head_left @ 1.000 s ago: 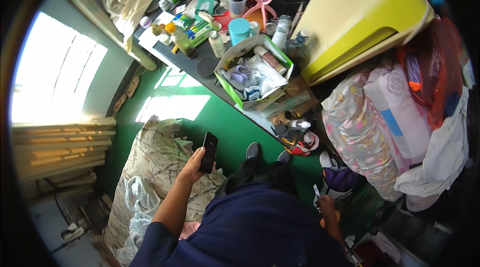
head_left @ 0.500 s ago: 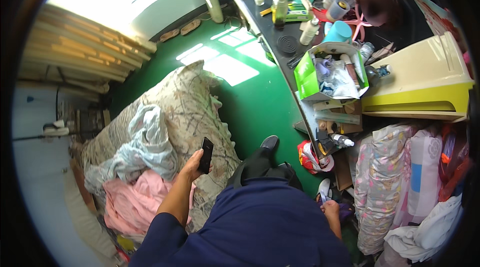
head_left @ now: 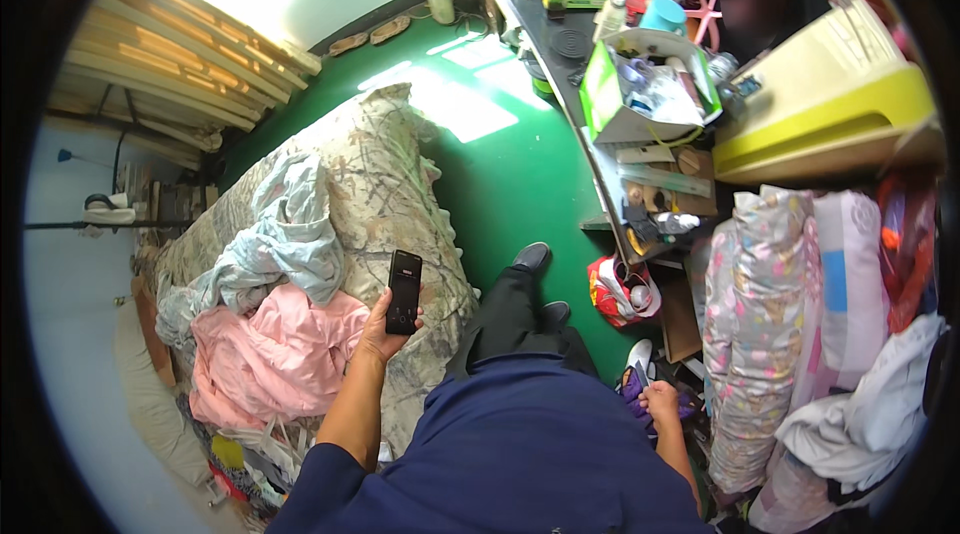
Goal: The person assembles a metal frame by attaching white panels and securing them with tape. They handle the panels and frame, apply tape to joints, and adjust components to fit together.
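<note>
My left hand is closed around a black smartphone, its lit screen tilted up toward me. The phone is held above the patterned bed cover. Just left of this hand lies a crumpled pink cloth, with a pale blue cloth beyond it. On my other side, my right hand is low beside my hip, fingers pinched together. A small pale sliver shows at its fingertips, too small to name. Behind that hand are a white shoe and something purple.
A crowded dark desk runs along the right, bearing a green-and-white box and several bottles. Below it sits a red-and-white bag. Rolled floral bedding stands at the right. Green floor lies between bed and desk.
The phone has turned so its screen faces me more fully, and my left hand has shifted slightly. My legs have changed position, with both shoes now visible. My right hand stays low at my side.
</note>
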Motion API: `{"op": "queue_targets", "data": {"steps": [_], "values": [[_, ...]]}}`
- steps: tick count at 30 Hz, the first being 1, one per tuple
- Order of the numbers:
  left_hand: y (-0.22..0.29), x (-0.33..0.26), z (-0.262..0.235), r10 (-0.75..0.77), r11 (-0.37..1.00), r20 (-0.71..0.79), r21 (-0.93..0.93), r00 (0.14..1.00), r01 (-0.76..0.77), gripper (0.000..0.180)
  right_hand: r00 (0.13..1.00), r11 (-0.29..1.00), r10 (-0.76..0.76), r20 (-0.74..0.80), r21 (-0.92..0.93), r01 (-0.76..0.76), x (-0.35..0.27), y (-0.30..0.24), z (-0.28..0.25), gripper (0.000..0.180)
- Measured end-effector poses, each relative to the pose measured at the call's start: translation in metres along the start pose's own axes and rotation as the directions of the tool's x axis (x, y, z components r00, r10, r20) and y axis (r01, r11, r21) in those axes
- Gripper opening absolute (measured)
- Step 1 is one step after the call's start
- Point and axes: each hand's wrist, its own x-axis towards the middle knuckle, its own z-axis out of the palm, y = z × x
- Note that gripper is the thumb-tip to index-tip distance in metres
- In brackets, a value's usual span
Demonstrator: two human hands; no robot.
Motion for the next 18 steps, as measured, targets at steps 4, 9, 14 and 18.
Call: {"op": "queue_targets", "data": {"steps": [4, 9, 14, 18], "values": [[-0.007, 0.004, 0.045, 0.049, 0.99, 0.16, 0.124, 0.986, -0.069, 0.059, 0.999, 0.998, 0.009, -0.04, 0.066, -0.006, -0.015, 0.033, -0.005, 0.005], [-0.024, 0.003, 0.115, 0.009, 0.944, 0.321, 0.311, 0.947, -0.115, 0.061, 0.995, 0.982, 0.011, -0.099, 0.186, 0.007, -0.033, 0.086, -0.003, 0.007], [-0.043, 0.006, 0.171, -0.068, 0.916, 0.43, 0.384, 0.9, -0.115, 0.065, 0.986, 0.972, 0.097, -0.135, 0.228, -0.064, -0.055, 0.147, 0.022, 0.01], [-0.054, 0.006, 0.225, -0.188, 0.885, 0.541, 0.455, 0.82, -0.097, 0.074, 0.983, 0.918, 0.153, -0.102, 0.382, -0.103, -0.071, 0.18, 0.052, 0.01]]}}
